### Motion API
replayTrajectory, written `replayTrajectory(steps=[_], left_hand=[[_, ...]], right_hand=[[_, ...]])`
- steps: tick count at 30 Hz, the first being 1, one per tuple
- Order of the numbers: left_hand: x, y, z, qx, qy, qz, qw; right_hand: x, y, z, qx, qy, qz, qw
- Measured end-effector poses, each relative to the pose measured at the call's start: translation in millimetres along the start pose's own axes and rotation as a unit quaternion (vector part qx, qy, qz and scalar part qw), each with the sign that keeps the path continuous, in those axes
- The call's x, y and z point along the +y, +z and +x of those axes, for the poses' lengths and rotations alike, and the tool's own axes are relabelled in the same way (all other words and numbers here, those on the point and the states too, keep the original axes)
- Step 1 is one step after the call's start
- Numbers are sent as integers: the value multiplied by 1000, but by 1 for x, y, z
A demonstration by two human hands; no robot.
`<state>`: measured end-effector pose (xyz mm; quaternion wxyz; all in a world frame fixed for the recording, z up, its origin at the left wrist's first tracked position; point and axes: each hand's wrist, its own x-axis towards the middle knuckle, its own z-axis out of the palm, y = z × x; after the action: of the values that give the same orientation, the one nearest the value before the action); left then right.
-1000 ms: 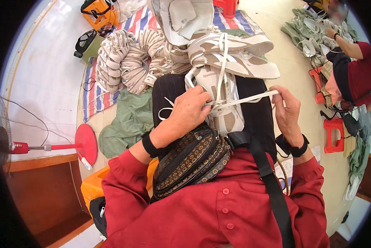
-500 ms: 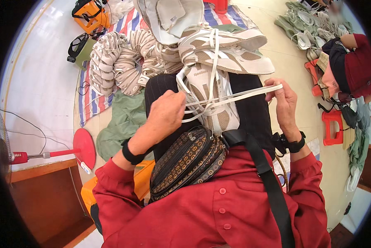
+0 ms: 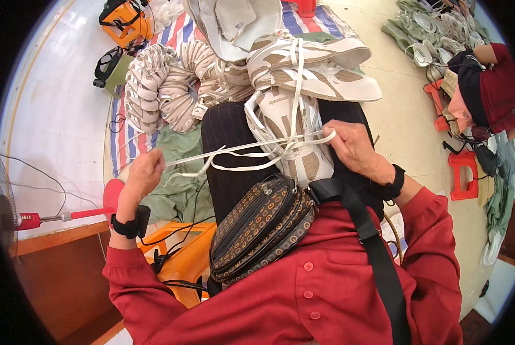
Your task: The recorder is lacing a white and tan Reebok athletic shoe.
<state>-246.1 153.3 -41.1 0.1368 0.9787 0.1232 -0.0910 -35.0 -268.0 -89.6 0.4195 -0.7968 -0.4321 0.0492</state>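
A white and tan shoe upper [image 3: 308, 164] lies across my thighs, with white shoelaces [image 3: 246, 146] threaded through it. Out to the left of my knee, my left hand [image 3: 145, 175] is closed on a lace pulled taut across the upper. Just right of the upper, my right hand [image 3: 349, 146] pinches the lace where it bends into a small loop. Slack lace hangs in curves between the hands. More uppers [image 3: 320, 81] are stacked just beyond, toes pointing right, with one lace running up onto them.
Coiled rows of nested uppers [image 3: 144, 95] lie on a striped sheet [image 3: 117, 144] at the left, beside green cloth [image 3: 180, 144]. A patterned waist bag [image 3: 263, 230] rests on my lap. A red-based fan [image 3: 62, 217] stands left. Another person [image 3: 507, 86] sits right, near a red stool [image 3: 463, 172].
My left hand has swung out left and down, drawing the lace with it. My right hand has come inward to the upper's edge, still pinching lace.
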Motion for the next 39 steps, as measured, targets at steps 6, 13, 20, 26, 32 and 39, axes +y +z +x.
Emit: replayTrajectory(steps=[6,13,20,26,32,39], left_hand=[[-54,12,-16,2,-50,104,993],[-115,28,-31,-30,-161,239,957],[-10,30,-6,173,24,48,984],[160,25,18,103,246,-238,934],[210,72,59,79,231,-134,961],[202,81,65,78,226,-200,950]], right_hand=[[-1,7,10,-40,-58,-54,996],[0,7,8,-75,-47,-96,991],[-15,-9,19,-8,-71,-41,997],[-41,-14,41,-13,-181,-75,981],[-37,6,56,-102,-197,-185,958],[-22,9,58,-148,-168,-212,951]])
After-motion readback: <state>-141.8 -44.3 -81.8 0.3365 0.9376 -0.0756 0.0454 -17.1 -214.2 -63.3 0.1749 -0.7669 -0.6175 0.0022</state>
